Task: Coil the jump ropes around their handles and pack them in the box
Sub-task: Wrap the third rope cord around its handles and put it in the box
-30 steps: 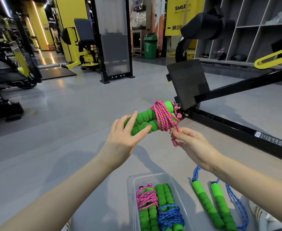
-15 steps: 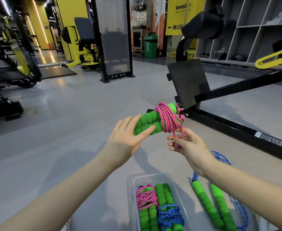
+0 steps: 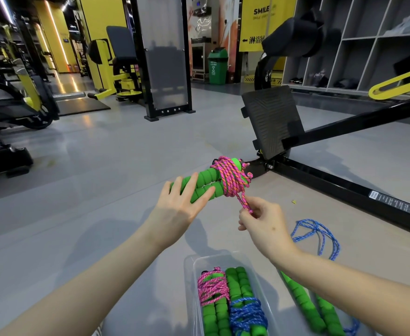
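Holding two green foam handles side by side, my left hand curls loosely beneath them, fingers nearly straight. My right hand pinches the loose end of the pink braided rope coiled around them. Two coiled ropes, one pink, one blue, lie in the clear plastic box; one uncoiled blue rope lies just beside it on the grey floor.

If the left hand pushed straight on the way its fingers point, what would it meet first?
The left hand already lies on the green handles. Straight on, up and to the right, it would probably meet the pink rope coiled round them first.
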`<state>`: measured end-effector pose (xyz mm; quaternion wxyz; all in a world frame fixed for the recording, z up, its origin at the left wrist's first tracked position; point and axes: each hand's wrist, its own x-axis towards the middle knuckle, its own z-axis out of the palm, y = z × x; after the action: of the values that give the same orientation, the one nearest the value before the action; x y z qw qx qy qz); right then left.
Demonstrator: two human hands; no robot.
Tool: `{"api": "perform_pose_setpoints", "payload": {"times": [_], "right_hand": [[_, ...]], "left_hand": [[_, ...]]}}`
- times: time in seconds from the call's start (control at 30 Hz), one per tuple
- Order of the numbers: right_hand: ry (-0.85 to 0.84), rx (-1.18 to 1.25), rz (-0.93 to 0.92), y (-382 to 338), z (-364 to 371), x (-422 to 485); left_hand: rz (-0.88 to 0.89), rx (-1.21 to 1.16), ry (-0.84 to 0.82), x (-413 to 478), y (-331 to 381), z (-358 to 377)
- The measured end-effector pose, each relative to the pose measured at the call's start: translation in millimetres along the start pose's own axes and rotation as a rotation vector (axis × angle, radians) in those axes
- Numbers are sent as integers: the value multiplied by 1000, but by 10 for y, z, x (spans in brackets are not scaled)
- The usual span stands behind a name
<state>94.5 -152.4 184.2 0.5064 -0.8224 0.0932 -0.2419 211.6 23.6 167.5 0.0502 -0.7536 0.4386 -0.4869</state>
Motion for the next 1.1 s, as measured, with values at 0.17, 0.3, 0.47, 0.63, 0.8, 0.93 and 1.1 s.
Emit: {"api": "perform_pose_setpoints", "payload": {"times": [0.17, 0.3, 0.47, 0.63, 0.8, 0.93, 1.1], "right_hand": [[23, -220, -295, -28, -100, 46], [-35, -101, -312, -102, -152, 157], [-54, -75, -322, -181, -238, 278], [-48, -231, -348, -165, -243, 348], [-23, -290, -402, -80, -283, 426], [25, -320, -494, -38, -291, 462], [175, -323, -551, 79, -271, 508]], "left_hand": [[-17, -14, -30, -42, -17, 27], [-13, -61, -34, 13, 62, -6], [-10, -140, 32, 156, 166, -106], [7, -158, 70, 202, 216, -145], [60, -162, 75, 211, 263, -163], [92, -164, 117, 239, 267, -188], [102, -174, 143, 263, 263, -211]]}}
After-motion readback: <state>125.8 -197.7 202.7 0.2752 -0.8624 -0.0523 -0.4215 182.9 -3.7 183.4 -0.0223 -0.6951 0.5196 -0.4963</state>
